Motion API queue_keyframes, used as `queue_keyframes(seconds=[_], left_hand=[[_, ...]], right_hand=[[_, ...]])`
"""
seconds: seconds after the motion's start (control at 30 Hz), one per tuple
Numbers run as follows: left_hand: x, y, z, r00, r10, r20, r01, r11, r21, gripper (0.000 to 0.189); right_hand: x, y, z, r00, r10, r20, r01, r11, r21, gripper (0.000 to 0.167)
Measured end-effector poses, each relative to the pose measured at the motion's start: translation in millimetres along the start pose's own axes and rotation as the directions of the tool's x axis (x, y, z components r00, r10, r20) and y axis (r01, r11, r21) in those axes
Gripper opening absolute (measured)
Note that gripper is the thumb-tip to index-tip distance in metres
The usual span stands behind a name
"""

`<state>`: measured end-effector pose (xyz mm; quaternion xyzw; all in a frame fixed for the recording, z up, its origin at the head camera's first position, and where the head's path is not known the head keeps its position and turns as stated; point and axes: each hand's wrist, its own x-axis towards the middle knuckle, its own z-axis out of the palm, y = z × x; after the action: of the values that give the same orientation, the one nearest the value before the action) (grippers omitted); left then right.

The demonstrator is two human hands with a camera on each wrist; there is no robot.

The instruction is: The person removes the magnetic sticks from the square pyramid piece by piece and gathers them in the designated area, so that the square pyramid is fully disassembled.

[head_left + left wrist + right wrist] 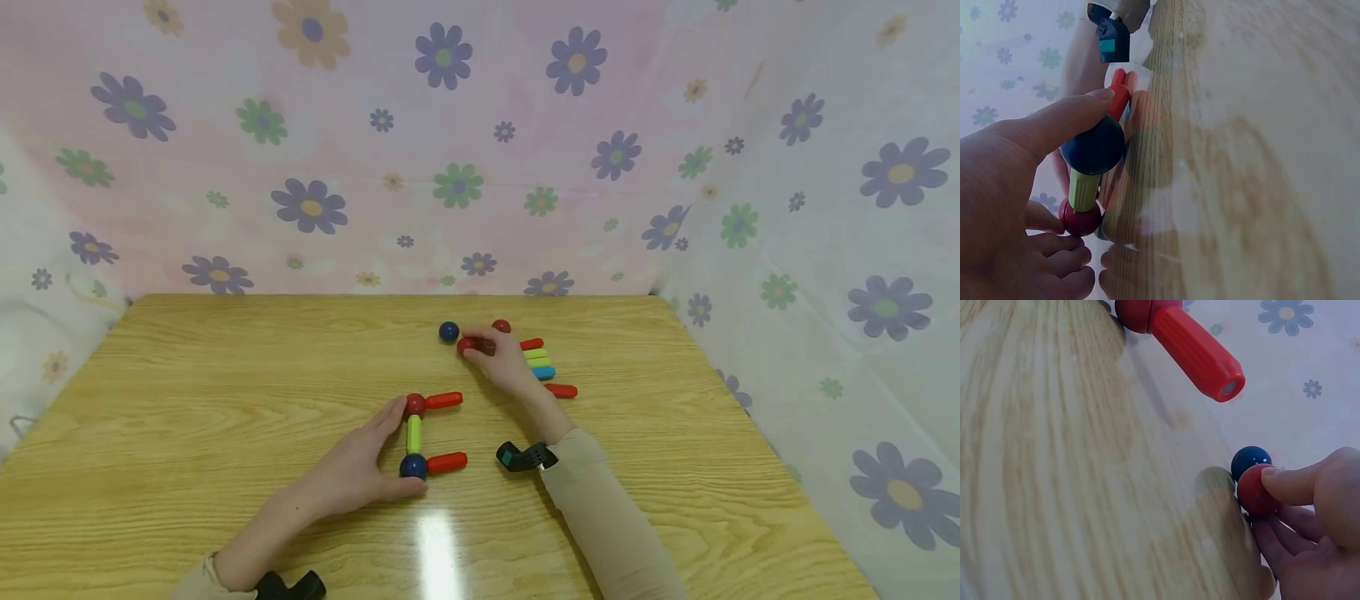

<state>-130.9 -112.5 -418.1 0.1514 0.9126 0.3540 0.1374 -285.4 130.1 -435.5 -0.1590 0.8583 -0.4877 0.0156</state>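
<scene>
My left hand [348, 471] spans a small frame of magnetic balls and sticks, thumb at its dark blue ball [413, 467] and fingers at its red ball [416, 405]. A yellow-green stick [415, 434] joins these balls, and a red stick [445, 400] and another red stick [447, 462] point right from them. In the left wrist view, the thumb lies over the blue ball [1094, 147]. Farther back, my right hand [504, 362] pinches a loose red ball [1257, 490] between thumb and fingers. Close by it is a loose dark blue ball [448, 332].
Another red ball [501, 326] lies behind the right hand. Beside that hand lie several loose sticks, including a blue stick [544, 372] and a red stick [562, 390], partly covered by it. A flowered cloth [457, 208] hangs behind the wooden table [247, 358].
</scene>
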Motion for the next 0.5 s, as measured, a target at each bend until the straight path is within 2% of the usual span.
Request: queue_keyframes(seconds=[0.27, 0.5], left_hand=[[0.2, -0.6, -0.6, 1.0, -0.006, 0.006, 0.006, 1.0, -0.007, 0.119], [-0.1, -0.7, -0.5, 1.0, -0.007, 0.007, 0.007, 1.0, -0.008, 0.119]], right_hand=[[-1.9, -1.5, 0.0, 1.0, 0.0, 0.023, -0.001, 0.999, 0.033, 0.039], [-4.2, -2.9, -0.7, 1.0, -0.008, 0.024, 0.007, 1.0, 0.026, 0.038]])
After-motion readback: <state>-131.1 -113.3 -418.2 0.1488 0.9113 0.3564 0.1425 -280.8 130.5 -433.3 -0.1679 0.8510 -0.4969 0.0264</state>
